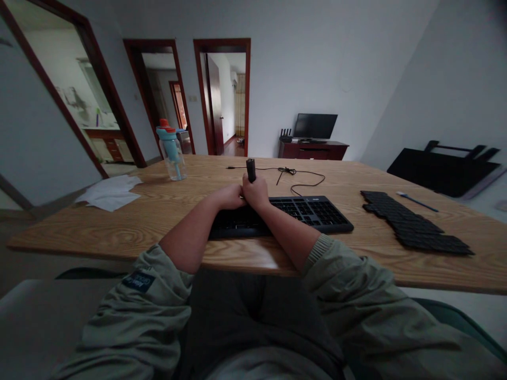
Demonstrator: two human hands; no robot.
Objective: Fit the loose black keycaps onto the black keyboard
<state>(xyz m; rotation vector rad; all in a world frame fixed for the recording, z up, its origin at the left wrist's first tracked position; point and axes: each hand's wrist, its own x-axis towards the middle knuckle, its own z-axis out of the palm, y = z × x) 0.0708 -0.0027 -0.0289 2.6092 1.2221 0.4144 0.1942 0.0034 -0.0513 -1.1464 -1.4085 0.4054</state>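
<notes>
Above table (119,221), black tool (251,170) upright.

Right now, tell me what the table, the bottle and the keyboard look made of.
Table: wood or wood-look laminate, matte, with clear light-brown grain lines. Bottle: seemingly clear plastic, see-through body with a blue and orange lid. Keyboard: probably black plastic, dull finish, under both hands; the right hand grips a small dark tool.

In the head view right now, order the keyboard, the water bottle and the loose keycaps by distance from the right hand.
1. Keyboard: directly under and beside the right hand.
2. Water bottle: far left of the table.
3. Loose keycaps: far right, beside a thin tool.
</notes>
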